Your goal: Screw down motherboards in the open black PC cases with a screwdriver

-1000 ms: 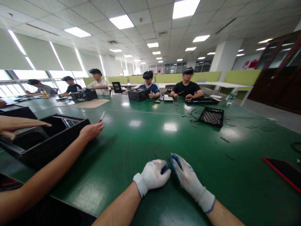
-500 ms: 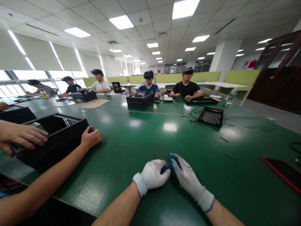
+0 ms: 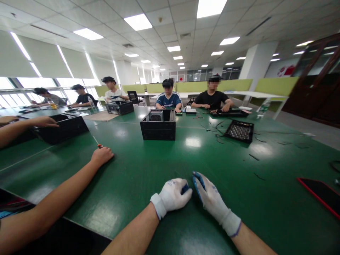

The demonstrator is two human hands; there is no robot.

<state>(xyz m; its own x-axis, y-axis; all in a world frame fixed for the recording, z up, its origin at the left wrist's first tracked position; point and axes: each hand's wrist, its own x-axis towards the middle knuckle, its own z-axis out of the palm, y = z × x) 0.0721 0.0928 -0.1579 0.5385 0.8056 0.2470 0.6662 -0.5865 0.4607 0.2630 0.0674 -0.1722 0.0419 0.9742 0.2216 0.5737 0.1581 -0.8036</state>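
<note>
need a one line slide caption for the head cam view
Gloved left hand and right hand rest together on the green table, an open black case standing beyond them.

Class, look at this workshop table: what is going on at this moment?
The wearer's gloved left hand and right hand rest side by side on the green table, holding nothing visible. A neighbour's bare hand holds a screwdriver. An open black case stands mid-table; others work at cases beyond.
</note>
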